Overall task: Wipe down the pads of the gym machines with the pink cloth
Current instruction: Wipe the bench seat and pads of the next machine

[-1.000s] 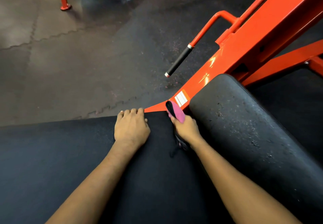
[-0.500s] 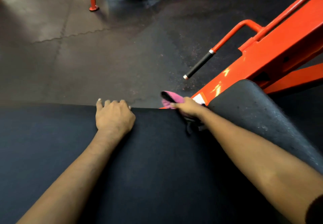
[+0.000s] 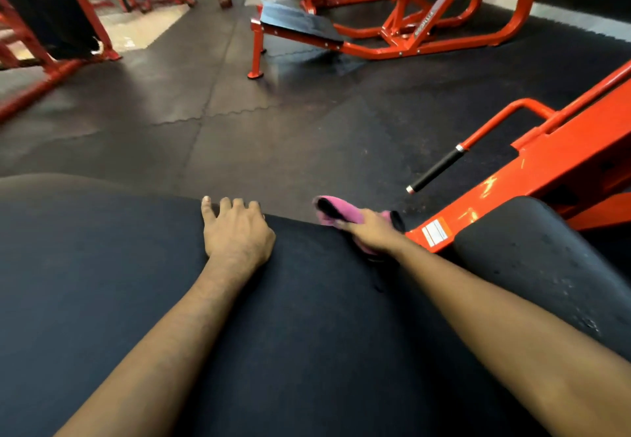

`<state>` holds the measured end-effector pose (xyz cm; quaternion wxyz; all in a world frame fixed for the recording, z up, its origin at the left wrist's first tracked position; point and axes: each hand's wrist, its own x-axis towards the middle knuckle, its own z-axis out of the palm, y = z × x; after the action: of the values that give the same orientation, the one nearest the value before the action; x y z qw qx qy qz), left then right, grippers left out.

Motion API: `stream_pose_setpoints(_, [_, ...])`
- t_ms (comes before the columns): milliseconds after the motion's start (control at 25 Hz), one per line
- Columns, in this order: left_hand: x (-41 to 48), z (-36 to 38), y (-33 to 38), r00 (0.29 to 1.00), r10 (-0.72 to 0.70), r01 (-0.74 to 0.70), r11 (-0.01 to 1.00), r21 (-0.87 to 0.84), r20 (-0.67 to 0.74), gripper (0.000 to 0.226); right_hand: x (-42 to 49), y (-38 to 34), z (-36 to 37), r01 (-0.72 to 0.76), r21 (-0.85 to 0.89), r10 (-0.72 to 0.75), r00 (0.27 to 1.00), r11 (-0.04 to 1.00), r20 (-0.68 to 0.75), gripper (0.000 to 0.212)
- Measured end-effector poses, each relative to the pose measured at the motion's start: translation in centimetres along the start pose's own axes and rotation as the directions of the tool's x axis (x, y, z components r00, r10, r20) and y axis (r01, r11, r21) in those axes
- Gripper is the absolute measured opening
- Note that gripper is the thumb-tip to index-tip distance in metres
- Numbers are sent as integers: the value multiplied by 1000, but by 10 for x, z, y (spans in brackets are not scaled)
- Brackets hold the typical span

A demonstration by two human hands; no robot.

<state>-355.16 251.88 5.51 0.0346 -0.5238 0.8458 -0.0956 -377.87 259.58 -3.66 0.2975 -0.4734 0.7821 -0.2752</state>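
A wide black pad point(image 3: 102, 283) fills the lower part of the view. My left hand point(image 3: 235, 231) rests on its far edge, fingers curled over the rim. To the right, my right hand point(image 3: 370, 230) grips the pink cloth point(image 3: 336, 213) at the same far edge; the cloth's free end sticks out past the pad. A second, narrower black pad point(image 3: 532, 259), speckled with white marks, lies to the right, apart from both hands.
The orange machine frame point(image 3: 563, 160) with a black-gripped handle point(image 3: 435, 170) rises on the right. A black bench point(image 3: 300, 23) on orange legs stands farther back, with more orange machines point(image 3: 430, 6) behind it. An orange rack point(image 3: 51, 44) is at the far left. Dark rubber floor point(image 3: 239, 136) lies between.
The view has lifted, showing more of the gym. My right hand has slid the pink cloth left along the pad's far edge, away from the narrow pad. My left hand stays on the edge.
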Motion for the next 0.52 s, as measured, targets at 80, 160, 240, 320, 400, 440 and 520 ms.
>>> stream_pose_setpoints(80, [-6,0,-12,1000,1,-2,1000,-30,-24,42,-11,33,-13,-194,18,194,981,981,-28,50])
stream_pose_setpoints(160, [-16,-4,-28,999,-6,5,999,-45,-44,45,-4,30,-6,-263,-31,261,964,964,-61,56])
stream_pose_setpoints(240, [-26,-12,-42,998,-26,24,999,-39,-48,46,4,-4,11,-202,-83,196,978,976,-65,55])
stream_pose_setpoints(320, [-37,-25,-62,996,-70,68,997,-41,-61,47,7,-57,31,-90,-94,84,994,992,-63,55])
stream_pose_setpoints(400, [-45,-38,-83,992,-111,108,993,-41,-65,47,14,-111,49,10,-90,-16,998,996,-59,57])
stream_pose_setpoints(440, [-51,-44,-96,990,-128,126,991,-34,-66,47,13,-142,58,66,-87,-71,996,994,-46,60])
stream_pose_setpoints(520, [-64,-55,-122,985,-155,153,988,-34,-73,47,6,-196,75,200,-37,-200,980,979,15,66])
